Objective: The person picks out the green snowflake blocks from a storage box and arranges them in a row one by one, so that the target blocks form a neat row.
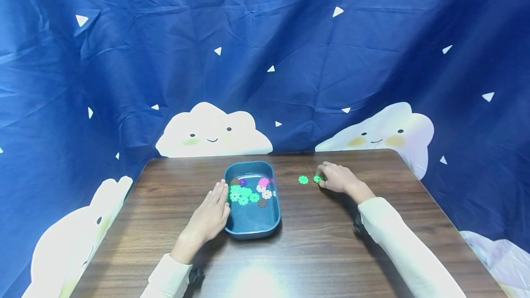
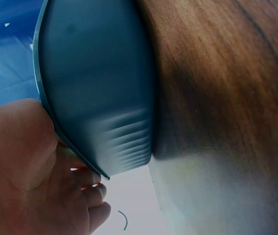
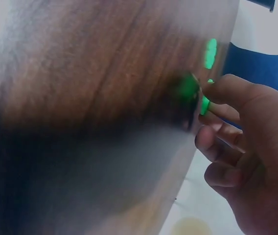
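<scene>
A blue plastic tray [image 1: 253, 232] stands on the table, left of its middle. My left hand [image 1: 210, 213] rests along the tray's left rim with its fingers extended; in the left wrist view that hand [image 2: 36, 171] lies against the outer side of the tray [image 2: 95, 73]. At the right, my right hand [image 1: 338, 178] pinches a green flower-shaped disc [image 1: 317, 179] close to the tabletop. In the right wrist view the disc [image 3: 205, 105] shows between thumb and fingers. A second green flower-shaped disc [image 1: 303, 180] lies flat on the table, left of that hand.
Inside the tray are several flower-shaped discs: a cluster of green discs [image 1: 244, 193], pink discs [image 1: 263, 182], whitish discs [image 1: 267, 194], a purple disc [image 1: 243, 182] and brown discs [image 1: 262, 203]. The wooden table [image 1: 323, 252] ends at a blue curtain [image 1: 290, 36] with white clouds.
</scene>
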Motion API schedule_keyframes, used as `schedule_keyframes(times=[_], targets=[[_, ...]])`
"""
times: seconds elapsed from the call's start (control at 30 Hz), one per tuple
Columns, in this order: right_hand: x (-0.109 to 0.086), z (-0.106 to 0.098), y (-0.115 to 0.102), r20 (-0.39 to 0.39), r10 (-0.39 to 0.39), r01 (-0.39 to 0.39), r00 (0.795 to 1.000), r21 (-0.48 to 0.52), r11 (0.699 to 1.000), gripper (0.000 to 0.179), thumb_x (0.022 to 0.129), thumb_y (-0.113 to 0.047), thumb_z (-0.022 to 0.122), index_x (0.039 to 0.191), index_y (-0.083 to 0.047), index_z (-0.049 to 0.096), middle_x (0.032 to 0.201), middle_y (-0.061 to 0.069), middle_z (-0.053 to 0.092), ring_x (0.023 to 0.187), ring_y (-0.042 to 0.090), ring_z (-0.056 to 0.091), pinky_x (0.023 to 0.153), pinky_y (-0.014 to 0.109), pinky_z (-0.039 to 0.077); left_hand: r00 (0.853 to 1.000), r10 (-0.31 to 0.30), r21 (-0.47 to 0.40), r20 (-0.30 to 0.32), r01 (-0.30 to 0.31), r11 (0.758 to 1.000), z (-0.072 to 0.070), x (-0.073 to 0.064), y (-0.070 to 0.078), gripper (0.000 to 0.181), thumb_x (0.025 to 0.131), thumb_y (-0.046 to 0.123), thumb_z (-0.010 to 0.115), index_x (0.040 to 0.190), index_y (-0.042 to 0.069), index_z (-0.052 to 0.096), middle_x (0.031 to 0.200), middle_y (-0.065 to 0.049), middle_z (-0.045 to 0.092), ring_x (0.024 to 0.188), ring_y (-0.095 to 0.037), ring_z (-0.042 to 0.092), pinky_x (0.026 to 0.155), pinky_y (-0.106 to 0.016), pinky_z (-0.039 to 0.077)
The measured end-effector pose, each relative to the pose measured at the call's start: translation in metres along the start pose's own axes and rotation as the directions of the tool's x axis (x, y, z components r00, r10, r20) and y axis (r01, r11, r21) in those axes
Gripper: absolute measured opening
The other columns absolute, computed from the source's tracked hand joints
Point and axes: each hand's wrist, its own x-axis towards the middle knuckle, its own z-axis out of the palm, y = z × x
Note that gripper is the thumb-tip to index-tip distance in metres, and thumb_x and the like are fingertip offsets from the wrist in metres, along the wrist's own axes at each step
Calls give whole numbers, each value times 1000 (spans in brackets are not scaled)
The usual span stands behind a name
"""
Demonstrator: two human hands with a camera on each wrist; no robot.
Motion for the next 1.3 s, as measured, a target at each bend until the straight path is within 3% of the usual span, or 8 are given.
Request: schedule_keyframes(times=[0.9, 1.1, 1.2, 1.3], targets=[[7, 15, -1, -8, 6, -6, 1000, 8, 1000, 25, 97, -25, 75, 118, -11, 73, 110, 6, 65, 87, 27, 67, 79, 55, 60, 1000, -1, 25, 4, 1, 1000, 1, 0, -2, 61, 112, 22, 43, 163, -9, 30, 175, -24, 25, 164, -39, 25, 133, -54, 27], [9, 5, -7, -28, 2, -1, 1000, 36, 999, 14, 99, -22, 73, 110, -12, 73, 108, 4, 69, 96, 31, 72, 81, 56, 60, 1000, -2, 17, 4, 2, 1000, 0, 0, -1, 61, 112, 22, 43, 163, -9, 30, 175, -24, 25, 164, -39, 25, 133, -55, 28], [13, -7, -14, -48, -3, 5, 999, 51, 999, 4, 99, -20, 71, 100, -16, 71, 101, 1, 71, 90, 25, 70, 76, 52, 59, 1000, 2, 13, 0, -2, 1000, -1, 0, -1, 61, 112, 22, 44, 163, -9, 30, 175, -24, 25, 164, -39, 26, 133, -55, 28], [20, -19, -24, -65, -28, 32, 998, 54, 998, 5, 99, -19, 70, 94, -19, 69, 93, -1, 71, 82, 20, 66, 71, 47, 57, 1000, 1, 9, 5, -1, 1000, -1, -1, -1, 61, 112, 22, 44, 163, -8, 30, 175, -24, 25, 163, -39, 26, 133, -55, 28]])
